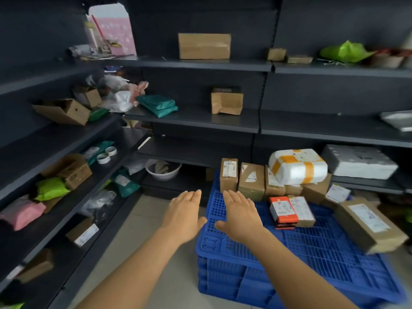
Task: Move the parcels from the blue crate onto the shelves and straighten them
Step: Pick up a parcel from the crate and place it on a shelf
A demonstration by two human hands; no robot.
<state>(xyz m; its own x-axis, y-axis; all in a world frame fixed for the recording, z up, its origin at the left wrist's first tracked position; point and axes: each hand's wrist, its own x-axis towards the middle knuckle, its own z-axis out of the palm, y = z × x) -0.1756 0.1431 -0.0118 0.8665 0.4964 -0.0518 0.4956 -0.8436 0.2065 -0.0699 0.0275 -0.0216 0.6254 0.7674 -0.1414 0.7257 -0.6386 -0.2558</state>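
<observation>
Several parcels (pixel 252 181) stand packed at the far end of the upturned blue crate (pixel 312 248), their labels too blurred to read, one long box (pixel 367 226) overhanging its right edge. Both my left hand (pixel 185 217) and right hand (pixel 242 216) hover flat, fingers together, empty, above its near corner, dark shelves (pixel 191 118) around a pale floor (pixel 142 253).

— What's the blue crate (pixel 307 248) sitting on?

— The pale floor (pixel 142 237) in front of me, upturned, its grid face carrying my parcels: a row of brown boxes (pixel 251 181), an orange-and-white box (pixel 282 211), a long box (pixel 370 227) at the right edge.

— And the shelves?

— The dark shelves (pixel 196 118) hold a green bag (pixel 158 105), a dented carton (pixel 227 101) and a bigger carton (pixel 204 46) above.
</observation>
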